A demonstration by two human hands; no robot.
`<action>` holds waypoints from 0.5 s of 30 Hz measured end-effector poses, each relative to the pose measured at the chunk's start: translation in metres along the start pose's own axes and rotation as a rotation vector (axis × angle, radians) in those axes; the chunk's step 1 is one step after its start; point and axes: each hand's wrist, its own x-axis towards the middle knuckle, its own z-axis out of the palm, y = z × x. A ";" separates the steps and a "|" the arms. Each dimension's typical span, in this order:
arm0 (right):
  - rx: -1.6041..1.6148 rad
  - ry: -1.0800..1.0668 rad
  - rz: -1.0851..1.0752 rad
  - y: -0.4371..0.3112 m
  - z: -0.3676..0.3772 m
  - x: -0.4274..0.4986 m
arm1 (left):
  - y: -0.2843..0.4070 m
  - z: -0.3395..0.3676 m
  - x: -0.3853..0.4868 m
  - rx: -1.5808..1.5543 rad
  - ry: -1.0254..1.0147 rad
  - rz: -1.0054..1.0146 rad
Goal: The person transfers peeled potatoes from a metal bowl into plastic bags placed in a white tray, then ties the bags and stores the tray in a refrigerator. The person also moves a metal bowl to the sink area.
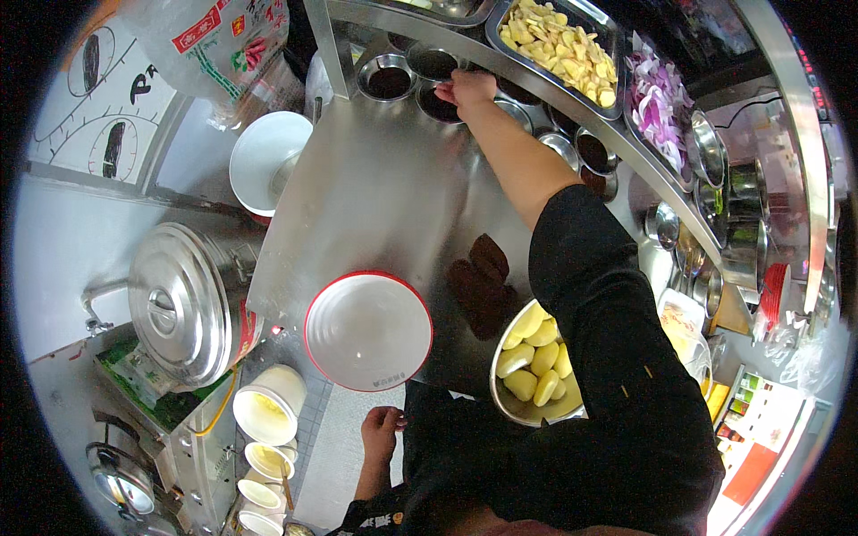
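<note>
My right hand (467, 92) reaches to the far side of the steel counter (375, 194), over a round metal container (439, 106) with dark contents. Its fingers are bent downward, and whether they pinch anything is hidden. Similar metal containers (387, 82) stand around it under a steel shelf. My left hand (383, 429) hangs low beside my body, below the counter edge, its fingers loosely curled; its palm is not visible. Near that edge sits a white bowl with a red rim (369, 331), with nothing in it. A metal bowl of peeled potatoes (536, 362) is right of it, partly behind my sleeve.
Trays of sliced ginger (560, 50) and cut purple onion (657, 100) stand on the raised shelf. A large lidded steel pot (177, 305), a white bucket (270, 164) and several white tubs (268, 405) line the left side.
</note>
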 end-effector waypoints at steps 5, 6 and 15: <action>-0.034 -0.074 -0.010 0.002 -0.008 0.018 | 0.002 -0.005 0.008 -0.013 -0.023 -0.022; -0.098 -0.088 -0.013 -0.001 -0.017 0.007 | 0.004 -0.003 0.006 0.002 -0.020 -0.032; -0.159 0.254 0.101 -0.006 -0.257 -0.078 | -0.013 -0.005 0.023 0.014 -0.061 -0.044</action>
